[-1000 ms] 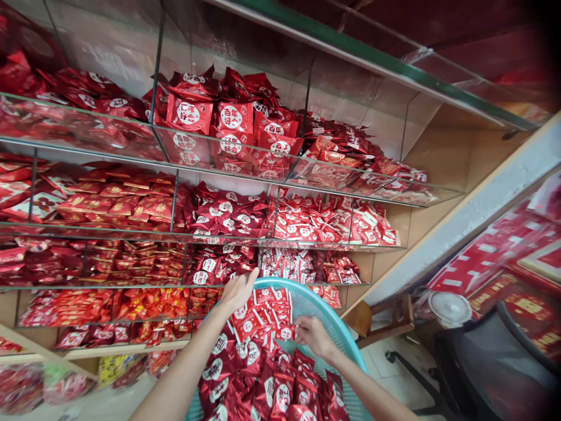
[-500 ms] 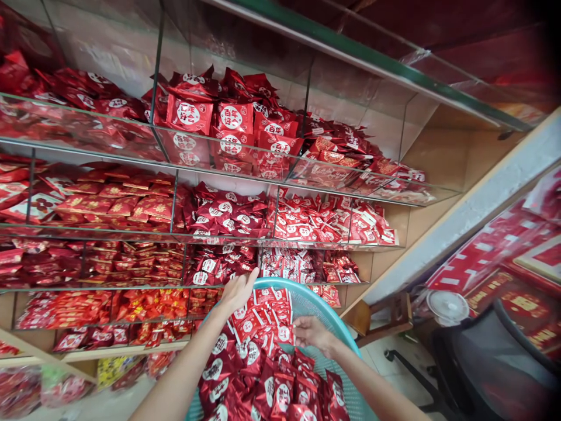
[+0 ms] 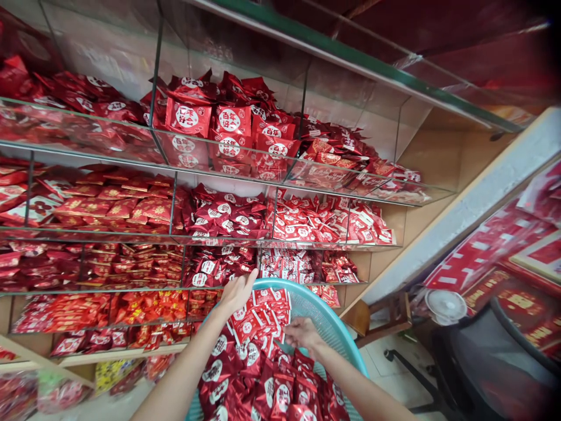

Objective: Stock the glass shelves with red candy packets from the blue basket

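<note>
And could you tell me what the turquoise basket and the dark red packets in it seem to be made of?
Turquoise basket: probably plastic, slightly glossy, from its smooth rim and fine openwork wall. Dark red packets: likely plastic film, perhaps foil-lined, glossy, judging by highlights and creases.

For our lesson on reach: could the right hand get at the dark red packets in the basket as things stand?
Probably yes: the right hand is over or in the basket, and the dark red packets lie nearby, mostly uncovered.
</note>
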A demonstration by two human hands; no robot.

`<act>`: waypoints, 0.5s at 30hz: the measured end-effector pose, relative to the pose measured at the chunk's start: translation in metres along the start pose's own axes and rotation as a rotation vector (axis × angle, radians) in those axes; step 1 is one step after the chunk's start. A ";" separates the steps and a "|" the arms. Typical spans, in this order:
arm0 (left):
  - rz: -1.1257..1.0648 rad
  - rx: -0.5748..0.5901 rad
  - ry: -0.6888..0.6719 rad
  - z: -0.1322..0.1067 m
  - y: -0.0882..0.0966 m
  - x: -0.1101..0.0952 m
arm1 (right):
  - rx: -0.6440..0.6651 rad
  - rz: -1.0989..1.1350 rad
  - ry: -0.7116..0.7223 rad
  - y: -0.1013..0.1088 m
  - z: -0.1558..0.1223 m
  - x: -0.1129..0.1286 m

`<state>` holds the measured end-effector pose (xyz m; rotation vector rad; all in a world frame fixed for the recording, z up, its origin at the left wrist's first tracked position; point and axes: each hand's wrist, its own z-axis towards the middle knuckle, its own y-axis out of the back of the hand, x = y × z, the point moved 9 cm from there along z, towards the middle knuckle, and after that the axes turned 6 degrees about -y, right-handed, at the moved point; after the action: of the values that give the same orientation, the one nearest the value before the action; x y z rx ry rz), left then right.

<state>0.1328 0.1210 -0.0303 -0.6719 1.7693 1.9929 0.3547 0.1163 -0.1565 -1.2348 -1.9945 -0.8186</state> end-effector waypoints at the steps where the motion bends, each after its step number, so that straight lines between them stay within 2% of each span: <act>1: 0.003 -0.001 0.006 0.000 0.000 0.000 | -0.004 -0.003 0.002 0.000 0.000 0.000; 7: -0.006 -0.009 0.018 0.000 0.001 0.001 | -0.011 -0.079 0.050 0.004 -0.010 0.006; 9: -0.017 -0.008 0.023 0.000 0.000 0.002 | -0.033 -0.170 0.097 0.011 -0.015 0.016; 12: -0.023 -0.005 0.022 0.001 -0.001 0.004 | -0.111 -0.313 0.240 0.028 -0.031 0.056; 15: -0.018 -0.006 0.009 0.001 -0.002 0.004 | -0.194 -0.373 0.433 0.045 -0.061 0.121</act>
<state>0.1304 0.1225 -0.0345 -0.6978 1.7568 1.9868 0.3661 0.1473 -0.0175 -0.7040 -1.8322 -1.3607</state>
